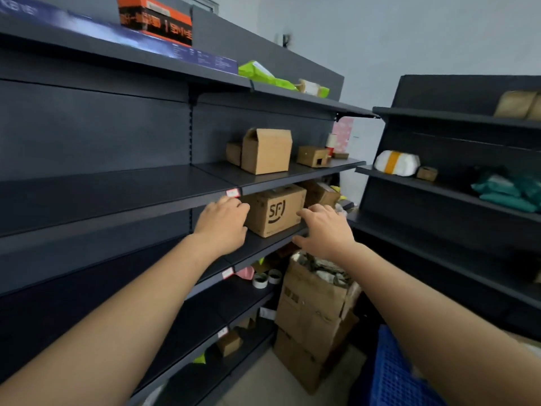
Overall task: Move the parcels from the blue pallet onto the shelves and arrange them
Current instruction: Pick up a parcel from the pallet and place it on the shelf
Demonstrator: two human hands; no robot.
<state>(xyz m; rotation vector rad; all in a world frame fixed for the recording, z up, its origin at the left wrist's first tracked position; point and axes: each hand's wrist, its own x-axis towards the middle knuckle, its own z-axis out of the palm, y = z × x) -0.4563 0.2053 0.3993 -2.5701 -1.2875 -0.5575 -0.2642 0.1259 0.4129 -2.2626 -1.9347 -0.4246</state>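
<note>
Head view, both arms extended toward the dark shelving.
- Parcel: cardboard box marked "SF" [275, 210] stands upright on a middle shelf [257, 246], near its front edge, in the bay right of the upright.
- Left hand [222, 224]: at the box's left side, fingers loosely bent against that face, not wrapped round it.
- Right hand [326, 230]: at the box's lower right front corner, fingers spread and nearly straight, tips at the edge; firm contact cannot be told.
- Second brown box [320, 193] just behind the parcel.
- Shelf above: open-flapped carton [266, 152].
- Floor: stacked large cartons [310, 306]; blue pallet [392, 379] at lower right, partly behind the right forearm.
</note>
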